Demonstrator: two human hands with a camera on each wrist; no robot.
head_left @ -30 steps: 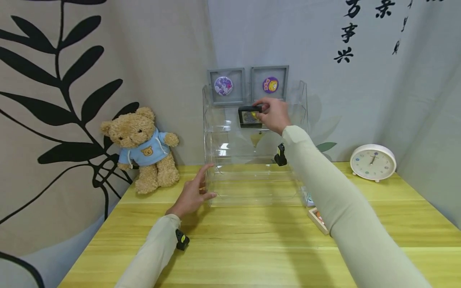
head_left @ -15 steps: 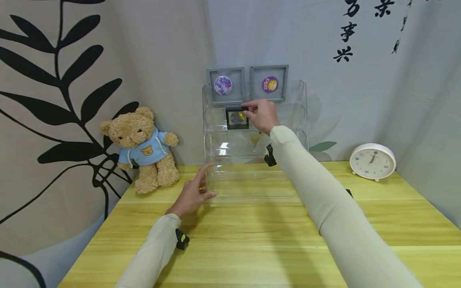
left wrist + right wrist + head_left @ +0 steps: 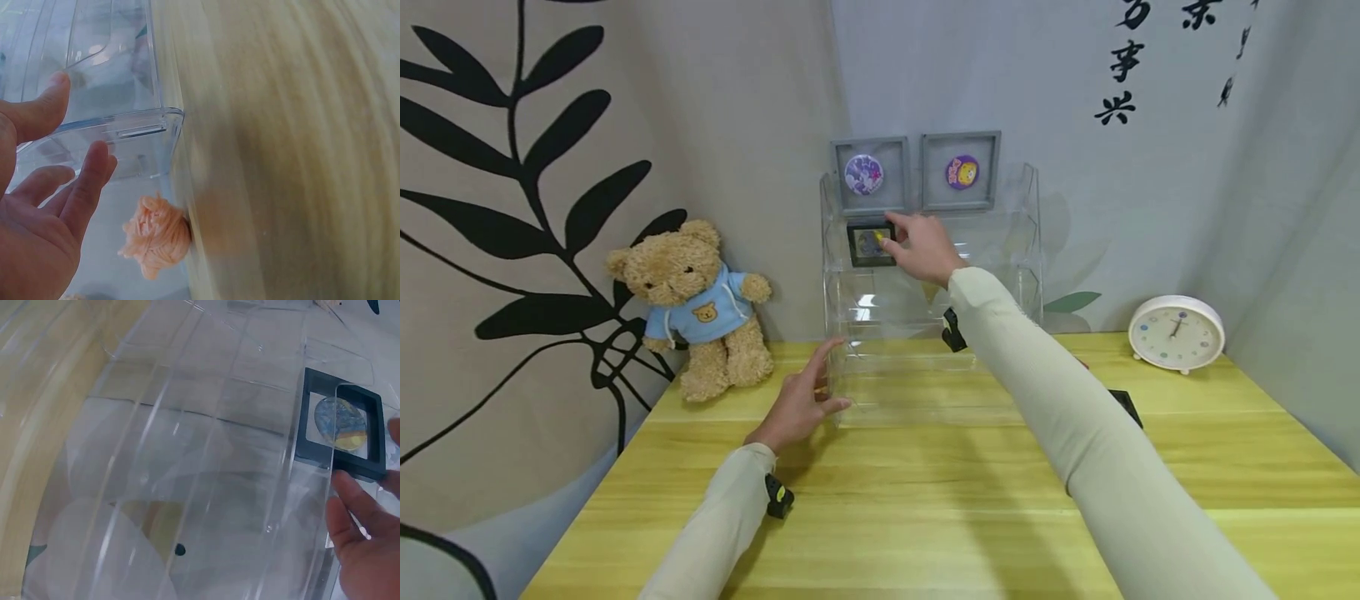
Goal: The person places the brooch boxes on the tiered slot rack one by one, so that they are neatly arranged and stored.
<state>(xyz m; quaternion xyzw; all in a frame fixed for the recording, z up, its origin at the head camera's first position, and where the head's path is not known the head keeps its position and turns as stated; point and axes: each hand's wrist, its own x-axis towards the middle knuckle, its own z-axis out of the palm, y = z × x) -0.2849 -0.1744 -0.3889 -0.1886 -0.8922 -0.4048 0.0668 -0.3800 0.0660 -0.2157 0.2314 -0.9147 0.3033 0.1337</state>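
Note:
A tiered clear acrylic display rack (image 3: 917, 317) stands on the wooden table. My right hand (image 3: 925, 248) pinches a small black display frame (image 3: 859, 258) by its right side, at the left part of the second tier from the top. Inside this frame is a round blue and yellow piece (image 3: 340, 424), clearest in the right wrist view. Two grey frames (image 3: 853, 202) with round purple badges stand on the top tier. My left hand (image 3: 793, 410) is by the rack's lower left side, thumb and fingers spread around its edge (image 3: 140, 119) in the left wrist view.
A teddy bear (image 3: 700, 308) in a blue hoodie sits left of the rack. At the back right stands a round white clock (image 3: 1177, 335). A black object (image 3: 1126, 407) lies partly hidden behind the right sleeve. A wall hanging (image 3: 737, 100) is behind everything.
My right hand has moved left along the tier with the black frame, from the middle to the left part. A black object has come into view beside the right sleeve. My left hand stays put.

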